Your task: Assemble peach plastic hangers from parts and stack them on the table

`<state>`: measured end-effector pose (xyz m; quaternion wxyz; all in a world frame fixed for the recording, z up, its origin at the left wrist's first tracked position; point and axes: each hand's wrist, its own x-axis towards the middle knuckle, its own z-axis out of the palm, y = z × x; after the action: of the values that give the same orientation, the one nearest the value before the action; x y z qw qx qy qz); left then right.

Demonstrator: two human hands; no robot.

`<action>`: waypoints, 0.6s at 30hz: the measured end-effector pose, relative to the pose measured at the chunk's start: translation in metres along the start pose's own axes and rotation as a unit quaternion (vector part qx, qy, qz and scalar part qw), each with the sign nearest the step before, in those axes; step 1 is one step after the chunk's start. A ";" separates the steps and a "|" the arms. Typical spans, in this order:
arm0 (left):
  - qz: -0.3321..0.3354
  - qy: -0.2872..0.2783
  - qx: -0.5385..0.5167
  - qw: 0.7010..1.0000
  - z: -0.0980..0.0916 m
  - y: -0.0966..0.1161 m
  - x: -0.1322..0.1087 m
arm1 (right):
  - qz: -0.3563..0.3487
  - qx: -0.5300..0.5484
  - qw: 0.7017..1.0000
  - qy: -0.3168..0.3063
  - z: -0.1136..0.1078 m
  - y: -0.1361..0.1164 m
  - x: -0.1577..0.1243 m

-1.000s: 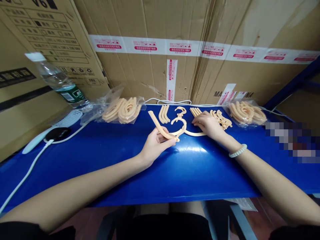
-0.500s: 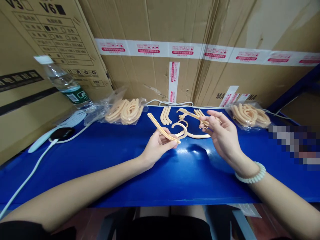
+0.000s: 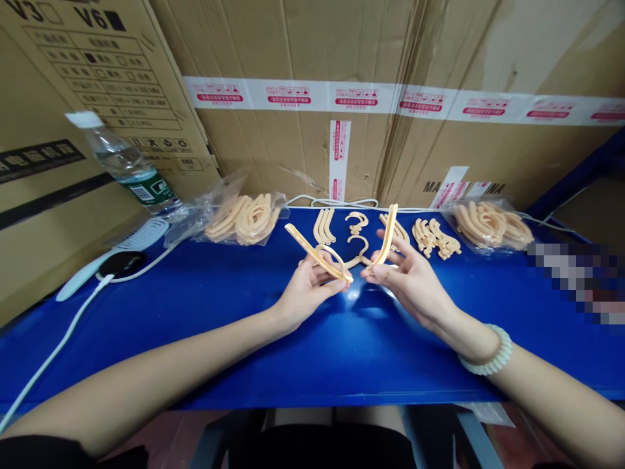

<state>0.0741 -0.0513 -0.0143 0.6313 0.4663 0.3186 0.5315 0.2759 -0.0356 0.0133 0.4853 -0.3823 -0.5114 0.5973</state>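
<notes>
My left hand is closed on a long peach plastic hanger arm that slants up to the left. My right hand pinches a second peach hanger arm that stands up and leans right. The lower ends of the two arms almost meet above the blue table. Behind my hands lie a peach hook piece, a hooked hanger part and small rows of loose arms.
Two clear bags of peach parts lie at the back, one left and one right, with a loose pile between. A water bottle, a white comb-like tool, a black puck with white cable and cardboard boxes border the table.
My right hand picked a hanger arm from the back of the table, turned it upright and brought it towards the arm in my left hand. My left hand stayed almost still.
</notes>
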 end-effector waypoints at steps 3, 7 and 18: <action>0.008 -0.012 0.012 1.000 0.001 0.001 -0.001 | 0.003 -0.020 0.999 -0.030 0.004 0.004 0.000; 0.022 -0.023 0.049 0.998 0.001 0.002 -0.002 | -0.010 -0.055 0.996 -0.062 0.005 0.007 0.000; 0.043 -0.007 0.093 0.995 0.003 0.000 -0.009 | 0.002 -0.058 0.987 -0.148 0.009 0.005 -0.003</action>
<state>0.0749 -0.0604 -0.0139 0.5640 0.5400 0.3420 0.5227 0.2677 -0.0408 0.0102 0.3797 -0.3180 -0.6109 0.6176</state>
